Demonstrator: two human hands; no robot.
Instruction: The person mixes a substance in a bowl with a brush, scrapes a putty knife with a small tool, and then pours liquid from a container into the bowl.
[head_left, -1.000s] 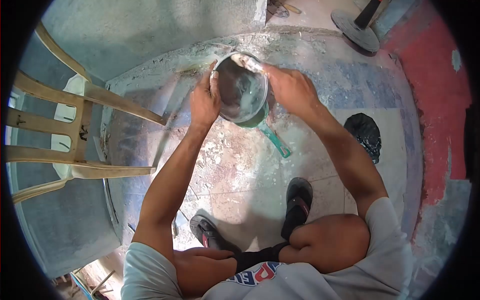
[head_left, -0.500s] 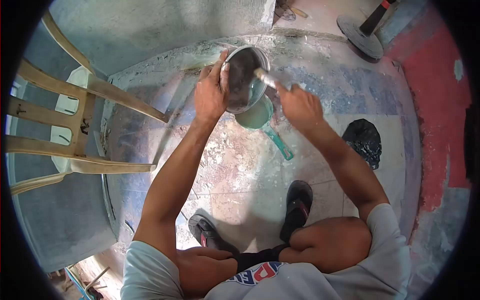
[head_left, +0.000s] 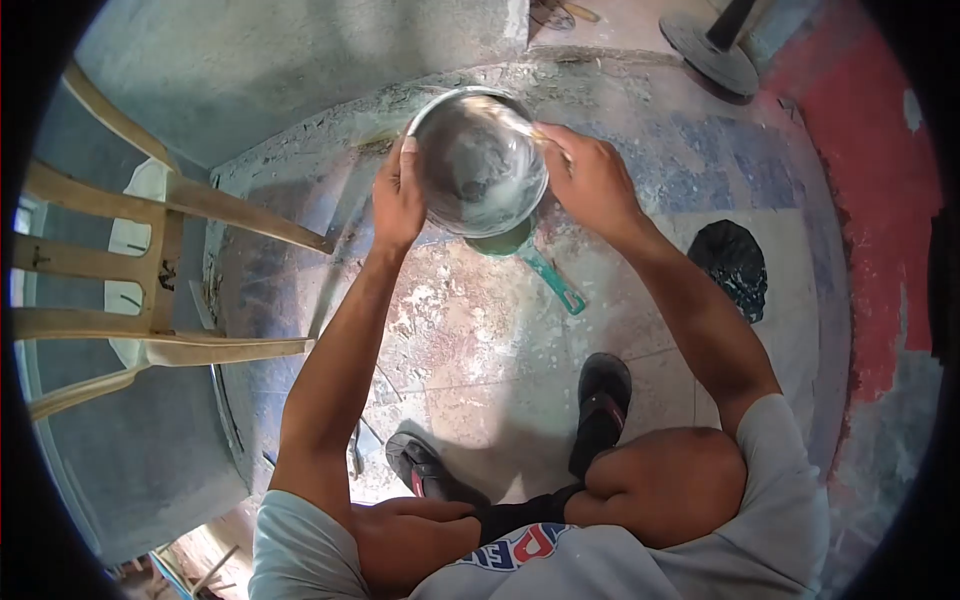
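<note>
Grey-white tub (head_left: 475, 175) is held up nr floor's (head_left: 480, 350) far edge, partly hiding green dipper (head_left: 550, 278). L hand (head_left: 398, 200) grips tub's side; R hand (head_left: 592, 178) clasps brush (head_left: 507, 117), now at far inner wall, so bristles prob. reach residue there.

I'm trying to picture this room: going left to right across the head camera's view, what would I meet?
Plastic chair, left hand, round container, right hand, black bag-like thing, red-painted wall.
</note>
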